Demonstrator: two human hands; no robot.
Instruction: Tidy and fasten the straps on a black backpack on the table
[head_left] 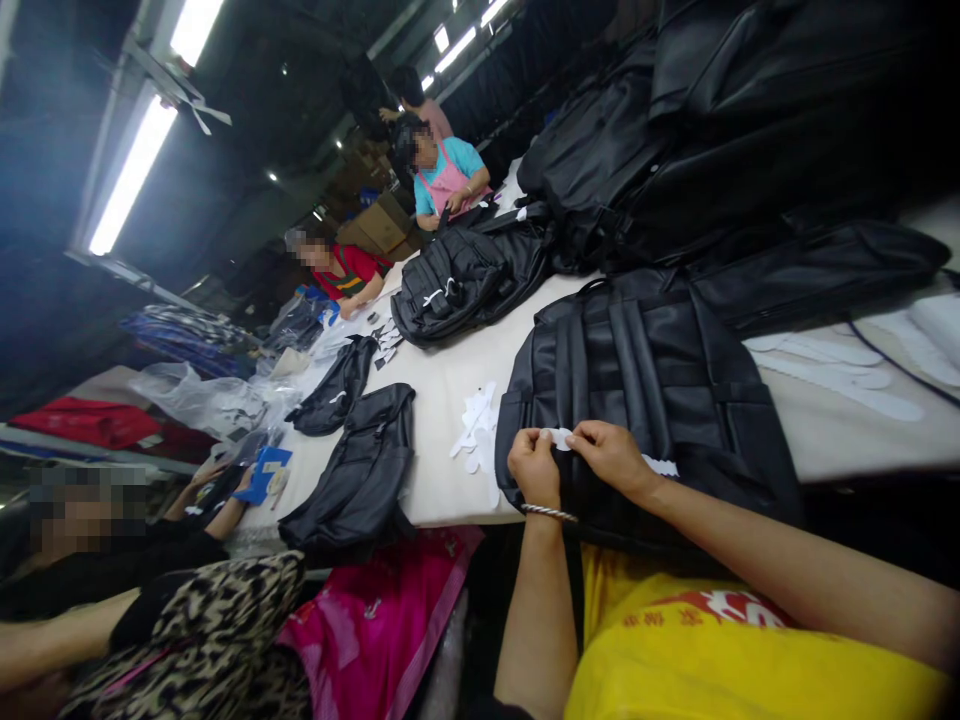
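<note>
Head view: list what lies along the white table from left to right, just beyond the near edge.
Black bag lying flat → white cut-out pieces → black backpack lying on its front → long white pattern strips

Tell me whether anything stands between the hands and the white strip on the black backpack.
Nothing visible does. The left hand and right hand already touch the white cut-out strip, which lies against the black backpack; no other object sits between them.
</note>
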